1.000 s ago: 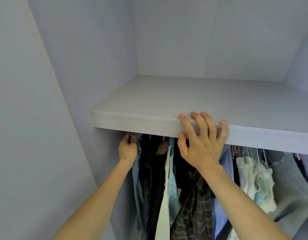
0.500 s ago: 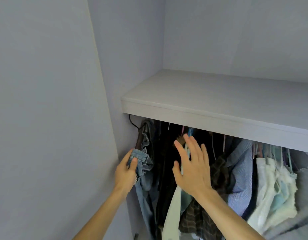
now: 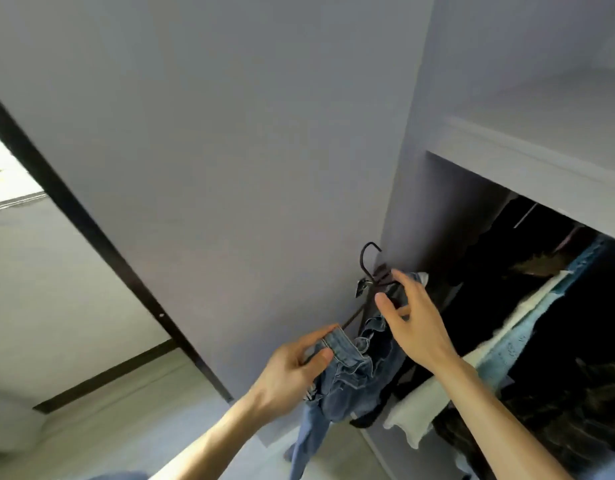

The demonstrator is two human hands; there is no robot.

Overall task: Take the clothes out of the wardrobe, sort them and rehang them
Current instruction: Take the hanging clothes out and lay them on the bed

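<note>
A pair of blue jeans (image 3: 351, 386) hangs from a dark hanger (image 3: 366, 258), outside the wardrobe and in front of its pale side panel (image 3: 403, 168). My left hand (image 3: 292, 368) grips the jeans' waistband between thumb and fingers. My right hand (image 3: 417, 320) is spread just below the hanger's hook, its straight fingers against the top of the jeans. The jeans' legs trail down out of the picture.
To the right, under a white shelf (image 3: 527, 168), several clothes (image 3: 541, 323) hang in the wardrobe: dark pieces, a white one, a light blue one. A pale door panel (image 3: 230, 150) with a dark edge fills the left. Light floor (image 3: 91, 393) lies below it.
The jeans on their hanger have come off the rail and out to the left, held by my left hand. My right hand left the shelf edge and moved to the hanger. The view swung left.
</note>
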